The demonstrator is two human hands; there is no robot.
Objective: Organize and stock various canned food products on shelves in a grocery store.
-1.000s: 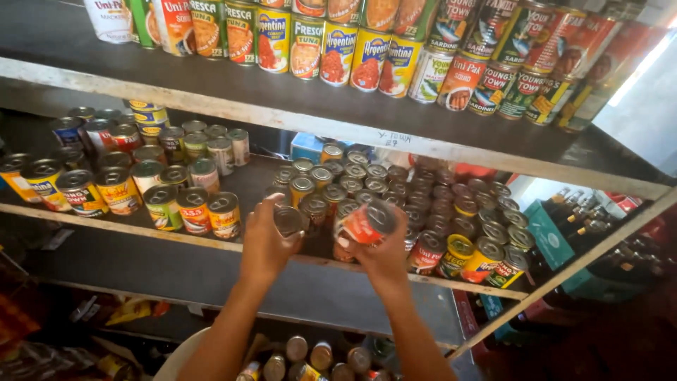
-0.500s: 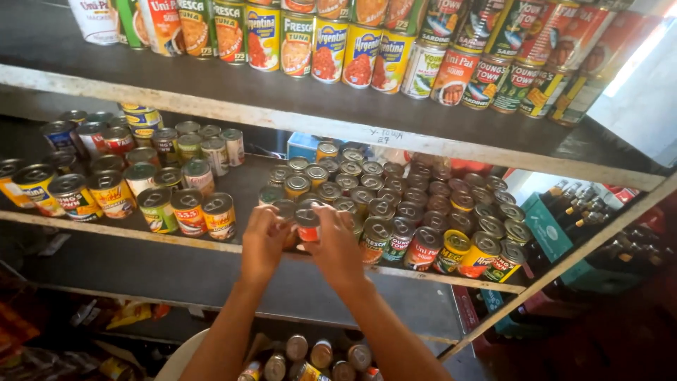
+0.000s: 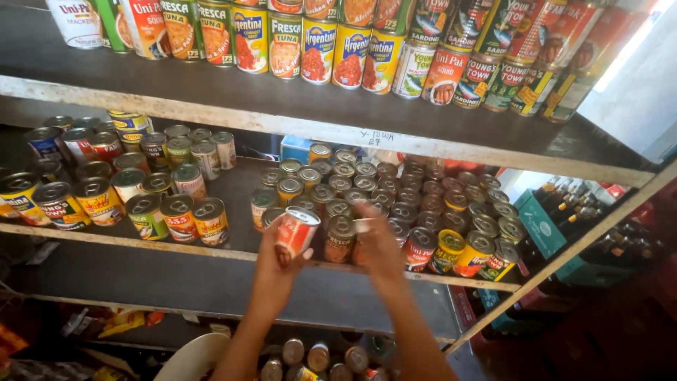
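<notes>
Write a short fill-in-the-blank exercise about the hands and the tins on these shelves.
1. The left hand holds a red tin that is ____ rather than upright.
2. The right hand rests among the tins on the ____ shelf.
3. The tins on the top shelf stand in a ____.
4. Under the arms sits a round ____ basin.

Missing words: tilted; middle; row; white

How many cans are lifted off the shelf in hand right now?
1: a red-and-white can in the left hand, before the middle shelf's front edge. The right hand may hide another.
</notes>
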